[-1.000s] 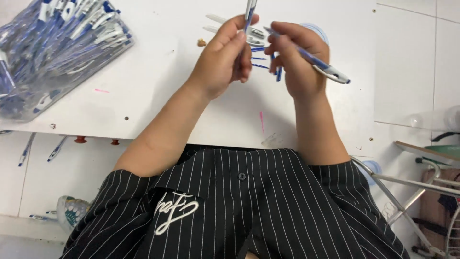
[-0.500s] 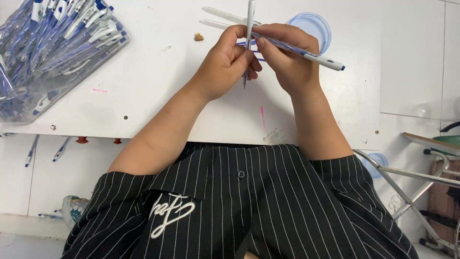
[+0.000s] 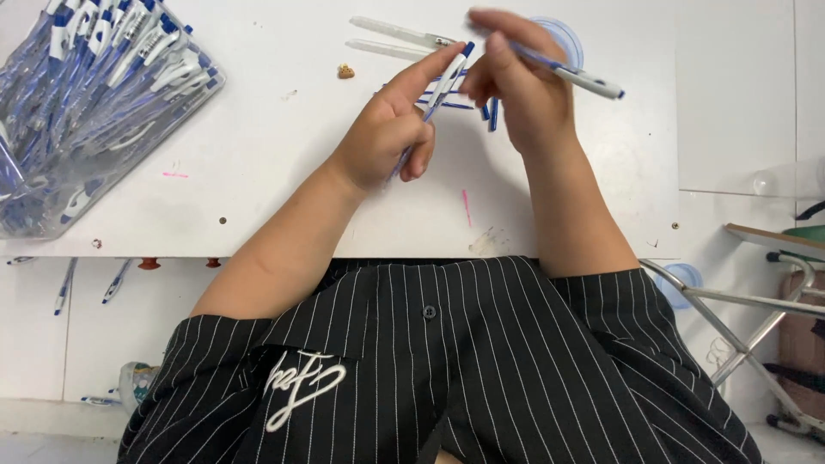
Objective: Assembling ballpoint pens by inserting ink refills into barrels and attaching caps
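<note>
- Head view, far left: a clear plastic bag (image 3: 94, 112) stuffed with blue-and-white ballpoint pens lies on the white table (image 3: 258, 172), well apart from both hands.
- A small brown crumb (image 3: 345, 71) sits on the table left of the hands.
- The left hand (image 3: 391, 137) holds a white-and-blue pen (image 3: 438, 90) slanted up along the palm, the lower fingers curled around its barrel and the index finger stretched along it toward the blue tip.
- Behind the hands, two clear pen barrels (image 3: 395, 39) lie side by side on the table, and thin blue refills (image 3: 481, 105) lie loose beneath the hands.
- The right hand (image 3: 516, 86) pinches a second pen (image 3: 571, 76) between thumb and fingertips near its middle; the white clip end sticks out to the right. This hand is motion-blurred, so exact finger placement cannot be told.
- A clear round lid (image 3: 563, 39) shows partly behind the right hand.
- Judged by looks, the pens are light, stiff and smooth plastic, apt to roll or slip; a pinch around the mid-barrel suits them best, and the thin refills would bend if squeezed hard.
</note>
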